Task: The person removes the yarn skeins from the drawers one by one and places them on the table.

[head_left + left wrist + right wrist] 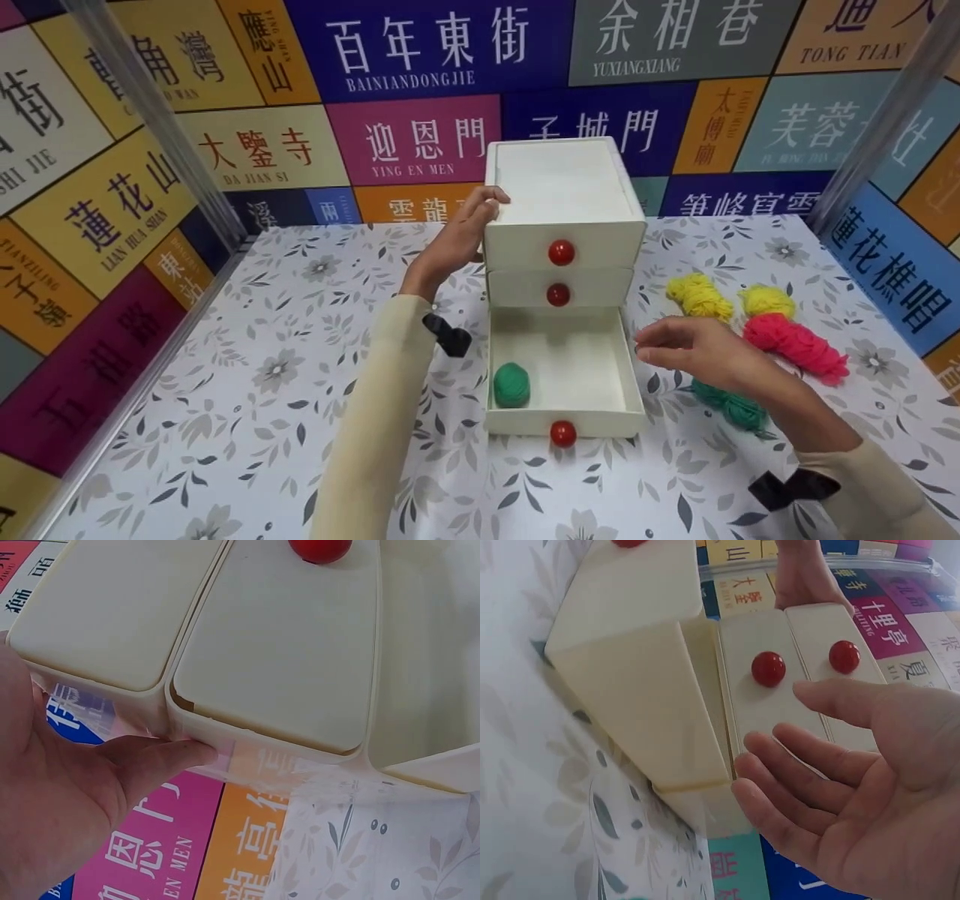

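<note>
A white three-drawer cabinet (566,184) stands upright, its bottom drawer (585,367) pulled out and the upper two closed. Each drawer has a round red knob. In the left front corner of the open drawer lies a green yarn ball (512,385). My left hand (457,236) grips the cabinet's upper left side, fingers bent over the top edge. The left wrist view has its thumb (161,756) flat along the side wall. My right hand (694,345), holding nothing, hovers just right of the open drawer, fingers loosely bent (870,787).
Right of the cabinet lie two yellow yarn bundles (699,297), a pink yarn bundle (796,346) and dark green yarn (731,405) partly under my right forearm. The table has a floral cloth (277,367). Behind stands a wall of coloured sign panels (420,142).
</note>
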The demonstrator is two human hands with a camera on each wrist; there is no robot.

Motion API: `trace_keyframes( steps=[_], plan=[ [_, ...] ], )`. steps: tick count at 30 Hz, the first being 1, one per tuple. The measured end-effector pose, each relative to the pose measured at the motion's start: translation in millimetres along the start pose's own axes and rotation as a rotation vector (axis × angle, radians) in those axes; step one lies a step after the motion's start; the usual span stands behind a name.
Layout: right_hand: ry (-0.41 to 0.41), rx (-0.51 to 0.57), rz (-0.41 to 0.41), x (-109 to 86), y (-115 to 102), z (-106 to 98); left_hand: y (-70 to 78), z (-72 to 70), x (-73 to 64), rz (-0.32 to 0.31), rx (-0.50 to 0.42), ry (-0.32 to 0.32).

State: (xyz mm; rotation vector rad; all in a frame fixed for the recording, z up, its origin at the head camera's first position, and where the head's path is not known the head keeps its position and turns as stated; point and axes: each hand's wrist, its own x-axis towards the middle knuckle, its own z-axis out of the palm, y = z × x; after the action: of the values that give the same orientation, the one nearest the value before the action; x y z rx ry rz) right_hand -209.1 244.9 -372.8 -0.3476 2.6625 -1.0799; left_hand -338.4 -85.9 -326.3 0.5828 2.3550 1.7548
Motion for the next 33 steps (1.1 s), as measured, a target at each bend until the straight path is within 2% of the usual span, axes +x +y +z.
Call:
trace_keyframes(
  steps=[5, 10, 16, 27, 33],
  plan=[
    [-0.055, 0.005, -0.013, 7.6, -11.6, 4.6, 1.8, 0.3, -0.6, 0.006, 0.005, 0.007],
    [-0.113, 0.056, -0.021, 16.1, -21.5, 9.2, 3.3, 0.6, 0.3, 0.007, 0.006, 0.006],
    [-0.148, 0.056, -0.033, 28.4, -30.8, 16.2, 3.8, 0.9, 0.3, 0.007, 0.011, 0.007],
    [-0.289, 0.102, 0.015, 50.0, -46.4, 20.0, 3.7, 1.7, -2.2, 0.005, 0.011, 0.009],
    [-0.31, 0.172, 0.03, 60.4, -50.5, 29.0, 3.4, 1.4, -2.0, 0.006, 0.014, 0.007]
  ],
)
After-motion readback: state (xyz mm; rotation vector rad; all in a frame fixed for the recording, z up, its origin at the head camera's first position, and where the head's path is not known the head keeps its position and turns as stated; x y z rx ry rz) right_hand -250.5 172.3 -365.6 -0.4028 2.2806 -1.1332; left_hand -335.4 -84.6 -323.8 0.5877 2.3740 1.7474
